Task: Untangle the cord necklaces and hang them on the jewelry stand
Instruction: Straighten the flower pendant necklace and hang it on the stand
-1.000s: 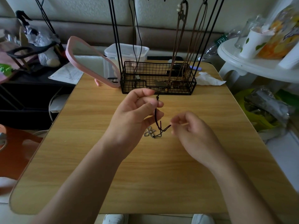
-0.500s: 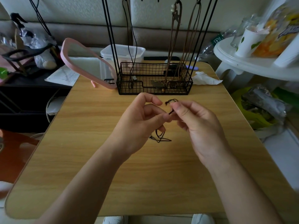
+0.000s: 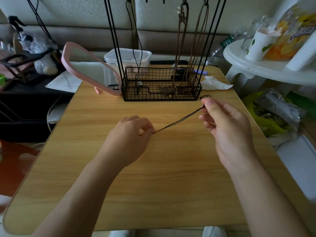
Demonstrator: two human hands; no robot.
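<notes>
A thin dark cord necklace [image 3: 179, 121] is stretched taut above the wooden table [image 3: 153, 185]. My left hand [image 3: 130, 139] pinches its lower end at mid-table. My right hand [image 3: 225, 127] pinches the upper end, and a small loop of cord sticks out above its fingertips. The pendant is hidden. The black wire jewelry stand [image 3: 160, 84] rises at the table's far edge behind both hands. One black cord necklace [image 3: 136, 40] and several brown cord necklaces [image 3: 189, 48] hang from it into its basket.
A pink-framed mirror [image 3: 82, 65] leans left of the stand, with a clear plastic box [image 3: 128, 57] behind it. A crumpled tissue [image 3: 213, 83] lies right of the basket. A white side table [image 3: 266, 65] with a cup and bags stands at right.
My hands have moved apart: the right one went right and away, the left one down and left. The bunched cord between them is now pulled out straight and lifted off the table.
</notes>
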